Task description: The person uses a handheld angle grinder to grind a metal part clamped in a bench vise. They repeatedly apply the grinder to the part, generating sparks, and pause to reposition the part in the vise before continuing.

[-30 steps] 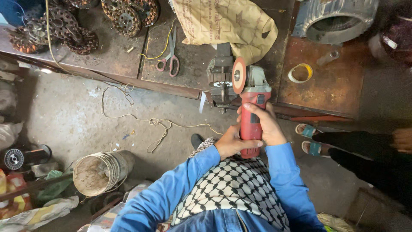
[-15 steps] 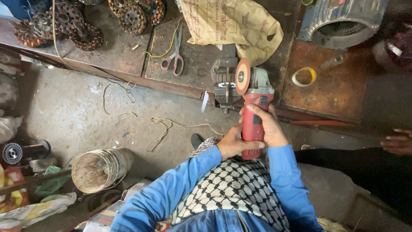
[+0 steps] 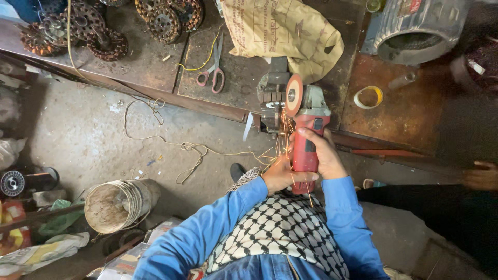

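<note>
Workbench [image 3: 155, 67], worn and stained, carries rusty gears [image 3: 166, 18], red-handled scissors [image 3: 212, 72], crumpled tan sack [image 3: 285, 31], tape roll [image 3: 368, 97], grey motor housing [image 3: 415, 31]; concrete floor [image 3: 78, 135] bears loose cord [image 3: 181, 148], dirty bucket [image 3: 116, 205].

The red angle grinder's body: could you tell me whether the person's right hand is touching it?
Touching. The head view shows the right hand wrapped around the red angle grinder, fingers across its body, with the left hand gripping lower on the handle.
</note>
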A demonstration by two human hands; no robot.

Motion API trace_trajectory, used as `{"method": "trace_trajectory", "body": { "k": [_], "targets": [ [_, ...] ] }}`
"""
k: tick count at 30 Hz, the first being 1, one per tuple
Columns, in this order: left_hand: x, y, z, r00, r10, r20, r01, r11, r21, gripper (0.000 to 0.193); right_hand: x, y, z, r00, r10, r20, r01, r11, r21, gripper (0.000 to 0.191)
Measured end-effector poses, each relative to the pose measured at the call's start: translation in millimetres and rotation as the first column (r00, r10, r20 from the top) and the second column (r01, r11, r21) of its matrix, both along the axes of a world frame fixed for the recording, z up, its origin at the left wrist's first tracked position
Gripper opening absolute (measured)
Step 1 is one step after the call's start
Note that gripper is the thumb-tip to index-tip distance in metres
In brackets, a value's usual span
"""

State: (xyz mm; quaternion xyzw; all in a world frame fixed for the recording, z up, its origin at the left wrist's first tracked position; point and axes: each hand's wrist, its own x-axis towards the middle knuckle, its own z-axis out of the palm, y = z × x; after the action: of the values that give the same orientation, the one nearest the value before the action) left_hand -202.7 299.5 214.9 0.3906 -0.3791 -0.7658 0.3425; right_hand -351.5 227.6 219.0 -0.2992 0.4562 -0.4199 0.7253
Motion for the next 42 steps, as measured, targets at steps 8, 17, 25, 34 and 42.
{"method": "trace_trajectory", "body": {
  "k": [8, 17, 25, 34, 42],
  "targets": [
    [3.5, -2.5, -0.1, 0.998, 0.003, 0.057, -0.003, 1.000, -0.001, 0.054, 0.6, -7.7, -11.9, 0.998, 0.047, 0.039, -0.048, 0.999, 0.025, 0.037],
    [3.9, -3.1, -3.1, 0.999, 0.028, -0.019, -0.028, 1.000, 0.002, 0.051, 3.5, -12.1, -9.7, 0.998, 0.033, -0.060, -0.031, 0.999, 0.034, 0.036],
    [4.8, -6.9, -6.7, 1.000, 0.021, -0.003, -0.021, 1.000, -0.002, 0.050, 6.1, -14.1, -4.7, 0.999, 0.047, 0.019, -0.049, 0.996, 0.073, 0.032],
    [3.5, -11.6, 0.0, 0.997, 0.074, -0.030, -0.075, 0.996, -0.043, 0.062, 2.4, -17.4, -11.5, 0.996, -0.045, -0.076, 0.047, 0.998, 0.029, 0.037],
    [5.0, -13.0, 2.2, 0.999, 0.037, -0.001, -0.037, 0.999, 0.009, 0.055, 0.7, -22.0, -16.2, 0.991, -0.030, -0.127, 0.028, 0.999, -0.017, 0.035]
  ]
}}
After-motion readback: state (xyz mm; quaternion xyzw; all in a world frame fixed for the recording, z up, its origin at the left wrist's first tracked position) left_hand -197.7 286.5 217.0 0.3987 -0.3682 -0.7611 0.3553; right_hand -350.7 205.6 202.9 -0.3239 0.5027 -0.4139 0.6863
